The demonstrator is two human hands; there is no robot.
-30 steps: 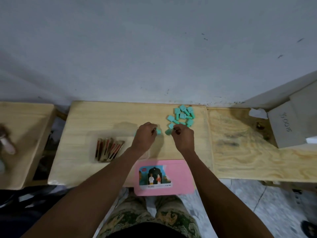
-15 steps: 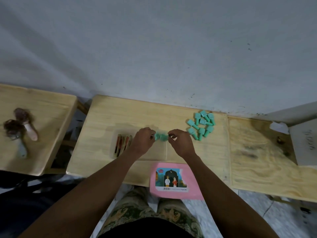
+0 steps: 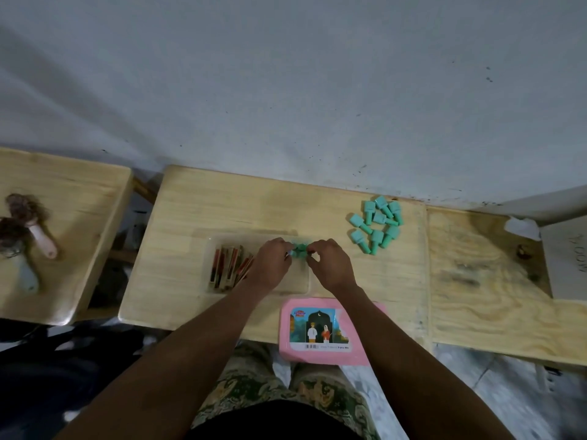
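At frame centre the left hand (image 3: 271, 265) and right hand (image 3: 330, 268) both pinch one teal plastic piece (image 3: 299, 250) over the clear tray (image 3: 297, 281), so judging by the pile of teal pieces (image 3: 378, 223) at right, most work remains.

Caps (image 3: 378, 223) R of tray (image 3: 298, 282), sticks (image 3: 227, 269) in it, box (image 3: 320, 331) before.

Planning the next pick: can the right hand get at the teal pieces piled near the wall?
Probably yes: only bare tabletop lies between the right hand and the pile of teal pieces, though it pinches a teal piece with the left hand.
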